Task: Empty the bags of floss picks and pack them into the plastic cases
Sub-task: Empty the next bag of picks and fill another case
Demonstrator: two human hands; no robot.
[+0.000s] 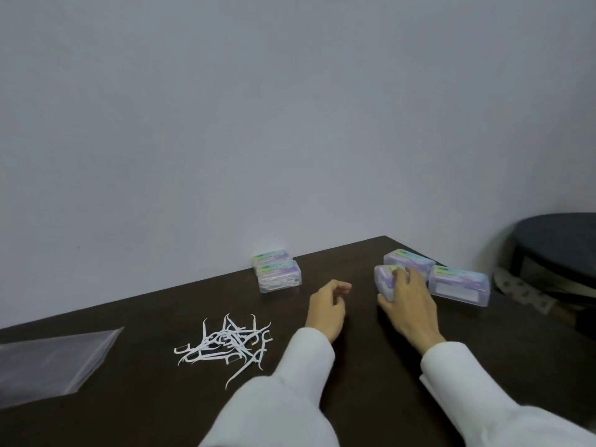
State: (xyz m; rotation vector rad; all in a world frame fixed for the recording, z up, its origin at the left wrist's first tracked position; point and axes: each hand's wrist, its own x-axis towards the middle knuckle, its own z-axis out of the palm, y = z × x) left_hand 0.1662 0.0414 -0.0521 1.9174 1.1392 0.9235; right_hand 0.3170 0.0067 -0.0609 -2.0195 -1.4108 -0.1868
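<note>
The right hand [408,304] grips a plastic case [386,280] right of the loose floss picks [227,341] on the desk [371,382], left hand [325,312] loosely curled, empty; opening it seemingly comes next.

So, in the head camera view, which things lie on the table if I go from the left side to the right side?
Empty plastic bag → loose floss picks → two stacked cases → left hand → case held by the right hand → case at the right edge.
</note>
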